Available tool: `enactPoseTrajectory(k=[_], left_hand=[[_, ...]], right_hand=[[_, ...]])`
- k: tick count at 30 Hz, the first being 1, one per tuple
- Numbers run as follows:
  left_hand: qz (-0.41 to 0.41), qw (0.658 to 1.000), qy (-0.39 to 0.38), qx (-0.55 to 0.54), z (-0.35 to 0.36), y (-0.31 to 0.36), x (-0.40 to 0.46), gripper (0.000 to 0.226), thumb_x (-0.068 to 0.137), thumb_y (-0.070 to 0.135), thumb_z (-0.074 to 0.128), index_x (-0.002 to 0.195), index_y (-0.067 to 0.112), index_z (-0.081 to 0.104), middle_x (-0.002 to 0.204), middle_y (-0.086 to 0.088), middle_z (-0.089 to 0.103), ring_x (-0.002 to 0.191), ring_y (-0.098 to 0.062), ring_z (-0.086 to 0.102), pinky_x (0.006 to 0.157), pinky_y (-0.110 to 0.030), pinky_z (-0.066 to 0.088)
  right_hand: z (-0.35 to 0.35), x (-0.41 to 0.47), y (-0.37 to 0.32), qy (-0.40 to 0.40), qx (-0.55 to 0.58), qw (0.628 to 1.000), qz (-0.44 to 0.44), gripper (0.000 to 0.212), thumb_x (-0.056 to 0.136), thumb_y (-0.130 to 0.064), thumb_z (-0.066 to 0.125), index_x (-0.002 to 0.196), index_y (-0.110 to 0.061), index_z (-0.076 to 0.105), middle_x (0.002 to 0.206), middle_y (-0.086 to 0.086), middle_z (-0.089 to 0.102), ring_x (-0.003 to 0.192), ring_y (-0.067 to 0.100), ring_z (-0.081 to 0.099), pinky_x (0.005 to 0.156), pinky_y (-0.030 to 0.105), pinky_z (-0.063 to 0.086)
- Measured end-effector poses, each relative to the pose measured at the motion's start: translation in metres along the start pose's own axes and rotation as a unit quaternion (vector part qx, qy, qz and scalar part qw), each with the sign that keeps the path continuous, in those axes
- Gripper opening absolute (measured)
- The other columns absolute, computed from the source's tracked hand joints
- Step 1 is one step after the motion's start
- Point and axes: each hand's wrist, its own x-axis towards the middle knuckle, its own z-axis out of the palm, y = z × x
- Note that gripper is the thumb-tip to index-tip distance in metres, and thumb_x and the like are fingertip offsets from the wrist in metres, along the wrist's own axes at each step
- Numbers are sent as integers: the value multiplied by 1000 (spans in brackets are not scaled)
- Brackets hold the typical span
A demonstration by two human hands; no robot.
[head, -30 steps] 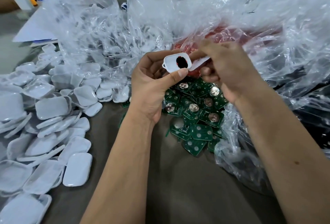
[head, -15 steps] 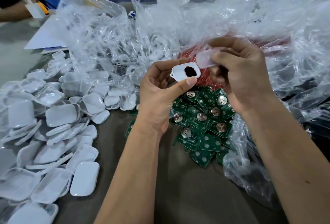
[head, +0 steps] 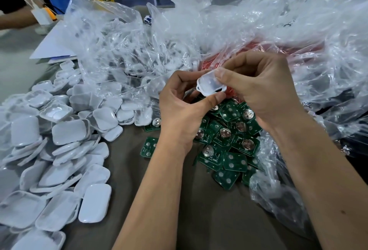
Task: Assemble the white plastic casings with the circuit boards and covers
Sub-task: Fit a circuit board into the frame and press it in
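Both hands meet at mid-frame over a small white casing (head: pixel 207 88). My left hand (head: pixel 183 114) grips it from below, thumb along its lower edge. My right hand (head: pixel 262 90) pinches a white cover (head: pixel 208 79) and holds it down on top of the casing, so the casing's dark inside is hidden. A pile of green circuit boards (head: pixel 225 140) with round metal cells lies on the table right under the hands.
A big heap of white covers and casings (head: pixel 59 150) fills the left side. Crumpled clear plastic bags (head: pixel 239 30) crowd the back and right, one over red parts (head: pixel 219 60). Another person's arm (head: pixel 18 18) and drink cups stand at far left back.
My right hand brought the white cover from the upper right down onto the casing, hiding its dark opening. My left hand kept its hold on the casing.
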Motion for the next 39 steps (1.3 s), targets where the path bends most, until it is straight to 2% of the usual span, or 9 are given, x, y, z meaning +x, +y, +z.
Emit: enactPoseTrajectory(k=[11,16,21,23,26,30,32,36,39], left_hand=[[-2,1000,-5,10,-1,-2,1,45,65,0,93,99,11,66,107,-5,77,105,-23,72,91,-40,57],[-2,1000,-2,7,-1,-2,1,45,65,4,94,99,12,67,106,-5,77,105,-24,72,94,-46,57],[-6,1000,-13,-2,-2,-1,1,45,66,6,94,101,11,67,109,-7,77,107,-26,72,95,-49,57],[-10,1000,-17,-4,-2,-1,0,46,66,4,94,102,9,66,109,-7,77,106,-26,73,93,-45,58],[-17,999,-26,-20,-3,1,0,47,67,-1,93,105,3,66,109,-9,77,105,-26,74,87,-36,60],[-23,998,-45,-43,-4,1,-1,45,69,-7,89,106,3,66,110,-13,76,106,-28,73,87,-34,60],[-25,997,-48,-53,-4,1,-1,44,69,-7,88,105,7,67,110,-13,76,107,-28,73,87,-34,59],[-38,995,-41,-86,-5,2,0,42,69,-4,87,104,11,69,111,-16,75,107,-30,72,92,-39,58],[-42,994,-29,-95,-5,2,1,41,69,-2,86,104,10,69,110,-15,76,106,-28,72,90,-37,59]], right_hand=[[2,0,1,4,-103,994,-32,10,82,-9,85,78,-15,78,72,2,78,65,20,75,60,34,61],[6,-2,2,23,-142,988,-49,9,81,-15,87,78,-16,79,67,-2,75,57,12,72,55,26,57],[7,-3,5,32,-152,987,-26,11,80,-17,89,77,-19,78,64,-1,74,61,18,74,63,37,64],[8,-3,5,32,-130,991,-7,12,80,-14,88,75,-17,77,62,2,73,61,19,73,63,36,65],[7,-2,6,34,-84,996,23,15,78,-12,89,74,-14,75,63,4,73,59,17,71,62,31,61],[5,0,8,48,-61,996,53,28,71,-15,94,81,-13,67,74,5,62,68,20,56,62,38,54],[4,-1,7,43,-46,995,71,32,72,-16,94,84,-15,64,79,8,56,70,20,51,53,28,48],[-1,1,1,42,39,994,95,24,89,-25,81,81,-19,59,73,3,52,51,5,46,42,18,38],[-6,4,-4,64,6,998,19,21,102,-22,65,81,-18,67,71,-2,56,55,6,42,51,22,35]])
